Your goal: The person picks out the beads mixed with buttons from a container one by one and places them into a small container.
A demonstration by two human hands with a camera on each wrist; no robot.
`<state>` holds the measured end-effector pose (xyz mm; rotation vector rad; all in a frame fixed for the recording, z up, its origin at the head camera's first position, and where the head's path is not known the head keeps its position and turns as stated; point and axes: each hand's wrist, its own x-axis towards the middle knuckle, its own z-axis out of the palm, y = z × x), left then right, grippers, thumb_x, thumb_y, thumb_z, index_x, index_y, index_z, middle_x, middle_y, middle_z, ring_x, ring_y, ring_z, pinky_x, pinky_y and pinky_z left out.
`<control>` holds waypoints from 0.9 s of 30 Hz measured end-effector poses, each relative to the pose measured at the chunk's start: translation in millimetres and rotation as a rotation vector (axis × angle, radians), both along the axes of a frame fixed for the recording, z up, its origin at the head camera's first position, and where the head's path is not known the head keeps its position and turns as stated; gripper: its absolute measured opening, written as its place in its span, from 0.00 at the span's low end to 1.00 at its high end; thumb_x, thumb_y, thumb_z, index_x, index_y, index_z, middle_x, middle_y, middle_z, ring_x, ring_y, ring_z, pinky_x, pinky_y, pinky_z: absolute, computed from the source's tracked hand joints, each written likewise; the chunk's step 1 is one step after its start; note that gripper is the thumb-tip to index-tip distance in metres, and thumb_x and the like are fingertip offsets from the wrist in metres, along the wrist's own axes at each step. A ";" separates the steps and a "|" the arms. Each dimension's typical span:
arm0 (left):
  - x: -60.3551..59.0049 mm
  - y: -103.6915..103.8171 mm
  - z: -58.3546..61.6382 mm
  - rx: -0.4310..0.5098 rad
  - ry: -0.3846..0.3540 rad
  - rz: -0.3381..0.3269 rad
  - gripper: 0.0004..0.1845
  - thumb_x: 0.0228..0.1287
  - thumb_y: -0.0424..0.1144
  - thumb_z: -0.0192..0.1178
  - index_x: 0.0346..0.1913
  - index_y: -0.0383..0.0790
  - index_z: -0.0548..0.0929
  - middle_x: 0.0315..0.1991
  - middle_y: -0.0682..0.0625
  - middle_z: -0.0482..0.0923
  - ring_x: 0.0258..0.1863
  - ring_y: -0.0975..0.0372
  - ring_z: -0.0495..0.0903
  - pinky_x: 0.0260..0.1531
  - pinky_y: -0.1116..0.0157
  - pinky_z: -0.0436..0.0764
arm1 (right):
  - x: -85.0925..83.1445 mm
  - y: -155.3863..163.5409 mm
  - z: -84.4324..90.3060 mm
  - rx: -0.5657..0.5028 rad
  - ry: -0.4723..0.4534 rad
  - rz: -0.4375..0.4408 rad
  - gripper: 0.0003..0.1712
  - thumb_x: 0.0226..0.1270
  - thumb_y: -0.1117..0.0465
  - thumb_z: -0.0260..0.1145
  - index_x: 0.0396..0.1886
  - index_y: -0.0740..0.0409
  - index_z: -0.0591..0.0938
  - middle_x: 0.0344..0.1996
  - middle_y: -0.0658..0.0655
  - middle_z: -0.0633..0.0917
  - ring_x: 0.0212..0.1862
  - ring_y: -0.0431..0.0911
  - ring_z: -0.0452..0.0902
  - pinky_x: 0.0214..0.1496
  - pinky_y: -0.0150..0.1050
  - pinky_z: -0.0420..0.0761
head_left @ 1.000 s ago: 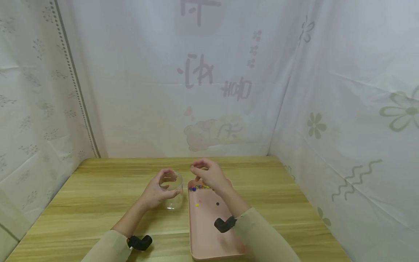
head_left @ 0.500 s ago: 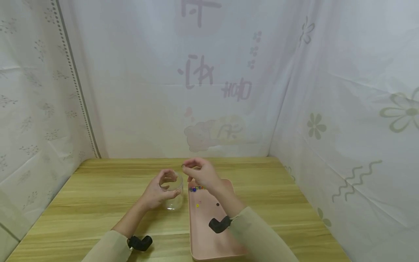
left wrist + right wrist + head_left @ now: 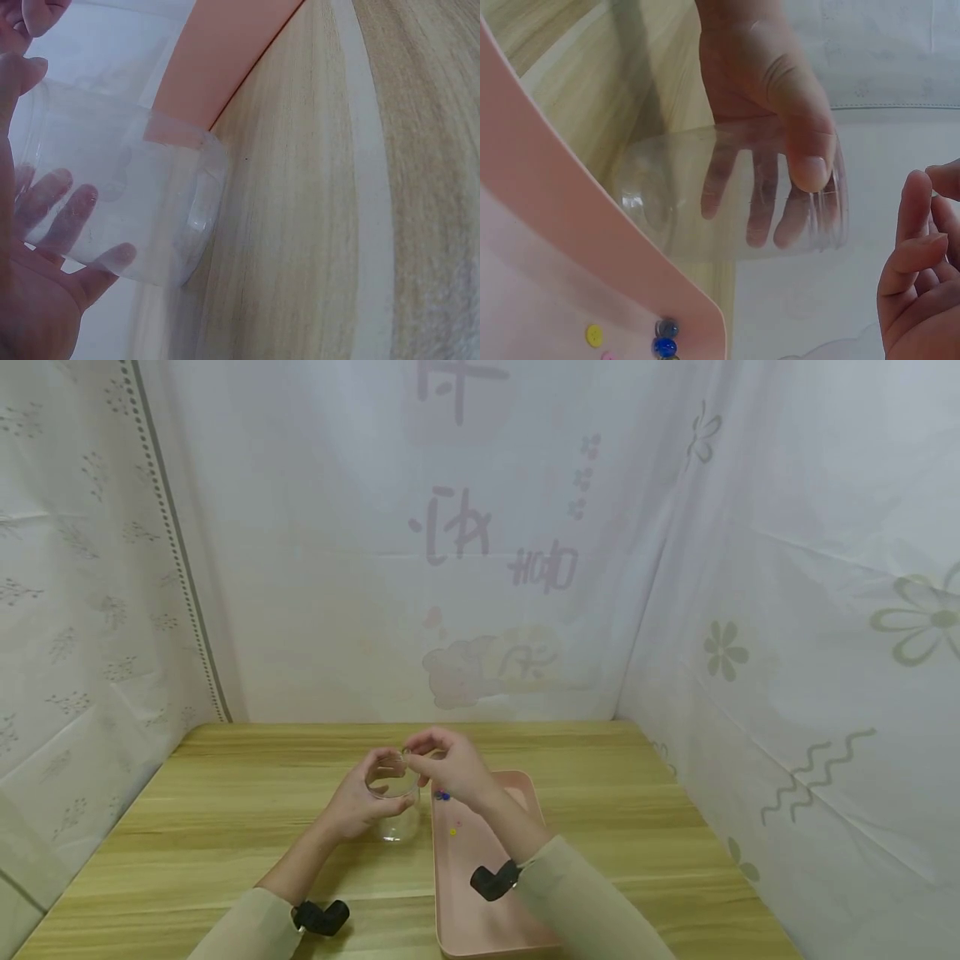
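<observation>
**Over the jar mouth: two hands, one clear jar, one pink tray**

On the wooden table [image 3: 225,810], the left hand [image 3: 360,802] is wrapped around a clear plastic jar [image 3: 395,802]. The wrist views show it pretty well: thumb on one side near the rim, the other fingers showing through the clear wall on the far side, so that's a proper grip. The jar stands on the table just beside the left edge of the pink tray [image 3: 480,910], close enough that I can't tell if they're actually touching. It looks empty from what I can see through the wall.

The right hand [image 3: 450,768] is up over the jar's mouth, fingertips bunched together right at the rim. In the head view it looks like a pinch on something tiny, but honestly whatever's between the fingertips is too small to make out, and the right wrist view only catches curled fingers at the edge of the shot. So I can't tell if it's holding anything.

Inside the tray, a little cluster of coloured beads [image 3: 664,339] sits up in the far left corner, blue ones plus a yellow button-looking one [image 3: 594,335] lying apart from them. Both wrists have black camera mounts strapped on over pale sleeves. White printed sheets hang around the table on three sides.
</observation>
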<state>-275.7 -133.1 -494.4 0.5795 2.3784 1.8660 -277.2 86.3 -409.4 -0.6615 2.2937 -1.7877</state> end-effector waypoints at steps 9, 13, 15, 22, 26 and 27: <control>1.0 -0.2 -0.4 -0.012 0.006 0.006 0.40 0.65 0.39 0.79 0.75 0.42 0.68 0.71 0.38 0.78 0.73 0.39 0.77 0.74 0.33 0.73 | 2.2 -3.2 -8.0 0.063 -0.009 0.003 0.14 0.79 0.57 0.71 0.59 0.54 0.87 0.49 0.54 0.88 0.28 0.42 0.84 0.25 0.32 0.75; 1.0 0.3 -0.9 -0.005 0.007 0.009 0.40 0.65 0.38 0.79 0.75 0.42 0.69 0.71 0.39 0.78 0.74 0.42 0.76 0.75 0.33 0.73 | 2.7 -5.4 -11.9 0.066 0.000 0.005 0.15 0.79 0.57 0.71 0.59 0.56 0.87 0.48 0.54 0.89 0.28 0.43 0.84 0.27 0.33 0.76; 1.0 0.5 -1.0 -0.011 0.019 0.007 0.40 0.65 0.38 0.79 0.75 0.43 0.69 0.71 0.40 0.78 0.73 0.43 0.76 0.74 0.33 0.73 | 3.3 -6.9 -13.2 0.077 0.004 0.004 0.15 0.79 0.57 0.72 0.59 0.57 0.88 0.48 0.53 0.89 0.28 0.43 0.84 0.29 0.34 0.79; 1.2 0.9 -0.5 -0.021 0.048 -0.001 0.39 0.65 0.39 0.79 0.75 0.45 0.70 0.71 0.42 0.78 0.72 0.44 0.77 0.73 0.32 0.73 | 7.3 -11.3 -12.9 0.096 -0.001 0.001 0.13 0.79 0.55 0.72 0.57 0.54 0.89 0.49 0.52 0.89 0.28 0.43 0.82 0.32 0.37 0.86; 0.9 1.0 0.5 -0.018 0.044 0.001 0.40 0.65 0.39 0.79 0.75 0.44 0.70 0.72 0.41 0.78 0.73 0.43 0.77 0.73 0.33 0.74 | 7.4 -12.5 -13.4 0.097 -0.003 0.002 0.12 0.78 0.55 0.73 0.56 0.52 0.89 0.49 0.51 0.89 0.30 0.42 0.83 0.33 0.37 0.85; 1.0 1.2 0.9 -0.015 0.041 0.001 0.40 0.65 0.39 0.79 0.75 0.43 0.70 0.72 0.41 0.78 0.73 0.43 0.77 0.73 0.34 0.74 | 7.2 -12.9 -13.6 0.097 -0.002 0.002 0.12 0.78 0.55 0.73 0.55 0.52 0.89 0.49 0.52 0.89 0.30 0.42 0.84 0.34 0.37 0.85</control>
